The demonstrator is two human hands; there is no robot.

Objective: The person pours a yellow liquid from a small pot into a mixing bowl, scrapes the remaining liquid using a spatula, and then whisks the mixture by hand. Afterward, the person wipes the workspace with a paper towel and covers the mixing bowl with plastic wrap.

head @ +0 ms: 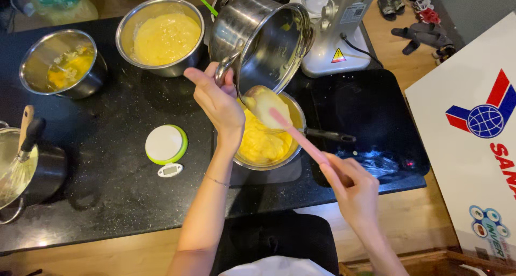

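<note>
A: Where is the steel pot (263, 37) sitting?

B: It is hanging tilted above the small pan (269, 141), mouth facing down and toward the right. The left hand (217, 98) is gripping its handle with fingers curled shut around it.

A: What is the right hand (352, 182) doing?

B: It is pinching a pink spatula (293, 131) by the handle, fingers closed on it. The blade is pressing a lump of pale yellow batter (263, 101) at the pot's lower rim, above the yellow batter in the pan.

A: And what is lying around them?

B: A green-rimmed scale (166, 145) is resting on the black counter (107, 179) just left of the pan. Farther back, a batter bowl (161, 37) and an egg bowl (62, 63) are standing near a white mixer (338, 29).
</note>
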